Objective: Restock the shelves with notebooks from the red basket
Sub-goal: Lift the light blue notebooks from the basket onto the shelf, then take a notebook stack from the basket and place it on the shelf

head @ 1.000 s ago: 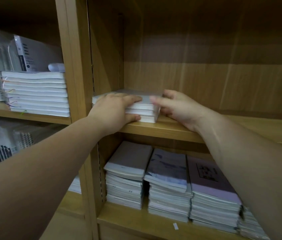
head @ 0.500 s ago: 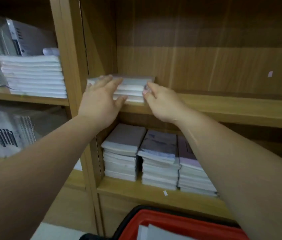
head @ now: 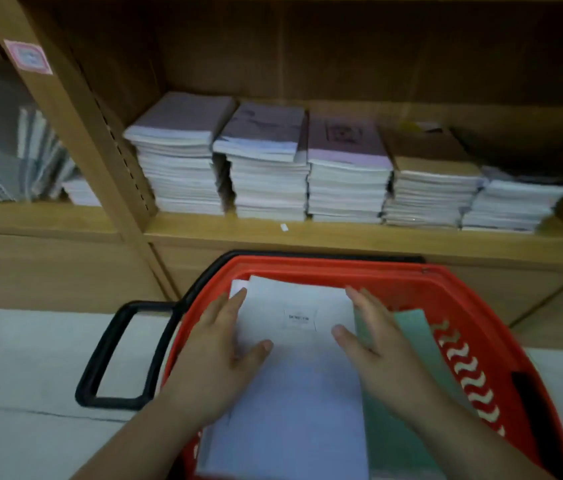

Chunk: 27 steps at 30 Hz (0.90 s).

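The white notebook (head: 295, 327) in the red basket (head: 463, 306) is flanked by the left hand (head: 219, 355) and right hand (head: 382, 351); fingers are held straight, gripping nothing.

The red basket (head: 377, 269) is smooth plastic, its notebooks (head: 301, 375) matt paper, the shelves (head: 342, 233) smooth wood-grain board.

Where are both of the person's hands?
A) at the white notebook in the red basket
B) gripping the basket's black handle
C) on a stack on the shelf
A: the left hand and right hand rest open on either side of the white notebook inside the red basket.
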### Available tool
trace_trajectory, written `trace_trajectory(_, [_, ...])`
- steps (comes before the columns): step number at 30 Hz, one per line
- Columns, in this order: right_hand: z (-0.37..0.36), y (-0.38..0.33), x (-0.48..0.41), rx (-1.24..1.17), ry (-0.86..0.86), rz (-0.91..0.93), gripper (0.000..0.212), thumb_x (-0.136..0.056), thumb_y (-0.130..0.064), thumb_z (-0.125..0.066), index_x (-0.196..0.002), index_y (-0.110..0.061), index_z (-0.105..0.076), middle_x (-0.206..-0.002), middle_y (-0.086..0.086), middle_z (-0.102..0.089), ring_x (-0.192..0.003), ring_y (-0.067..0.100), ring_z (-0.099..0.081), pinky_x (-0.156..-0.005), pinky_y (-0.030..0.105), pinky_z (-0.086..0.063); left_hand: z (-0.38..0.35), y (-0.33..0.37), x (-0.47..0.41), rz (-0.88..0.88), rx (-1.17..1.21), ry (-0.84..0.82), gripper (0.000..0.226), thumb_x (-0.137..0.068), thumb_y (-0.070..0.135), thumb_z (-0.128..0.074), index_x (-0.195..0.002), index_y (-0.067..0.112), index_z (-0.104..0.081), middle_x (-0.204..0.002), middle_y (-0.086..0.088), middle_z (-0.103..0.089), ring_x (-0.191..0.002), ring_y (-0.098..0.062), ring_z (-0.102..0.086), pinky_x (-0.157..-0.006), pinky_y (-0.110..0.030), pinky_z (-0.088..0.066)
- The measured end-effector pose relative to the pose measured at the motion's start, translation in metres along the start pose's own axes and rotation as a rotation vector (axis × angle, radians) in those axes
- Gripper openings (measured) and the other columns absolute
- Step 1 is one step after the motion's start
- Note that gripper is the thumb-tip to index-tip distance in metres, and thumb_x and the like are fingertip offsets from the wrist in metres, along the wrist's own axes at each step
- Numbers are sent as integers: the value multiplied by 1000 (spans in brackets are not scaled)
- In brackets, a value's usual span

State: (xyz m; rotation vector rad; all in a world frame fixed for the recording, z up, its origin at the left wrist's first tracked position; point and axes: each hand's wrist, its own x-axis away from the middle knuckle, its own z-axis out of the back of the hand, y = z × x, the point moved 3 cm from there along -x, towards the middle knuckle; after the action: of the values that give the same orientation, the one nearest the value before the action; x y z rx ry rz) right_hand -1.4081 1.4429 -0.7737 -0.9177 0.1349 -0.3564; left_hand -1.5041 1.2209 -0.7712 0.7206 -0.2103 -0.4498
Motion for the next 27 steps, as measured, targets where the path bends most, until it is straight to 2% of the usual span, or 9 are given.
trace_trajectory(2, [-11, 22, 16, -51, -57, -75, 66, -99, -41, -58, -156, -44, -26, -164, -19, -24, -151, 2, -21, -124, 35, -22, -17, -15, 7, 76, -20, -64, 94, -88, 54, -66, -161, 34, -11, -169, 6, -8, -155, -9, -3, -123, -31, -14])
trace_trajectory(4, [-18, 33, 23, -160, -108, -165, 53, -101, -30, -58, -139, -57, -32, -146, -28, -42, -135, -2, -41, -112, 31, -35, -26, -25, 9, 133, -31, -120, 98, -88, 55, -66, -161, 32, -5, -170, 5, -2, -155, -11, 1, -123, -35, -14])
trace_trajectory(7, [-32, 43, 26, -256, -119, -256, 43, -100, -22, -58, -127, -52, -43, -128, -27, -61, -118, 1, -60, -106, 39, -48, -37, -31, 11, 171, -20, -166, 103, -88, 56, -65, -161, 32, 3, -169, 7, 6, -155, -12, 1, -122, -34, -15])
trace_trajectory(9, [-40, 45, 29, -267, -85, -232, 51, -95, -32, -59, -140, -48, -41, -133, -25, -61, -121, 2, -60, -109, 45, -47, -39, -32, 12, 171, -4, -153, 104, -90, 51, -66, -160, 32, 8, -169, 8, 7, -155, -10, -1, -119, -26, -13])
trace_trajectory(11, [-43, 43, 32, -277, -74, -189, 68, -87, -43, -56, -151, -47, -31, -145, -25, -52, -134, 4, -51, -116, 46, -39, -39, -31, 13, 154, 29, -138, 100, -92, 42, -67, -160, 32, 6, -169, 8, 1, -154, -8, -1, -119, -25, -11])
trace_trajectory(15, [-48, 40, 32, -361, -90, -181, 70, -98, -23, -56, -156, -46, -24, -152, -27, -43, -141, 2, -40, -122, 45, -31, -35, -31, 15, 184, 217, -86, 88, -96, 23, -67, -159, 37, -7, -167, 9, -16, -153, -10, -14, -124, -39, -22])
trace_trajectory(19, [-52, 42, 33, -432, -94, -220, 68, -103, -11, -52, -156, -46, -26, -149, -24, -48, -137, 2, -46, -119, 45, -36, -33, -31, 20, 208, 407, -49, 80, -97, 13, -65, -156, 44, -20, -162, 10, -31, -149, -14, -32, -119, -45, -35])
trace_trajectory(23, [-52, 41, 35, -501, -47, -239, 62, -103, -4, -50, -147, -46, -39, -139, -22, -59, -128, 3, -55, -114, 45, -43, -33, -25, 26, 201, 505, -50, 75, -98, 13, -63, -154, 47, -25, -162, 13, -30, -149, -14, -31, -119, -46, -35])
trace_trajectory(27, [-51, 44, 35, -547, -22, -275, 59, -103, -4, -50, -147, -44, -44, -132, -21, -65, -122, 6, -62, -108, 47, -49, -38, -21, 27, 163, 546, -48, 74, -98, 12, -63, -150, 53, -28, -162, 12, -31, -151, -14, -28, -120, -48, -32])
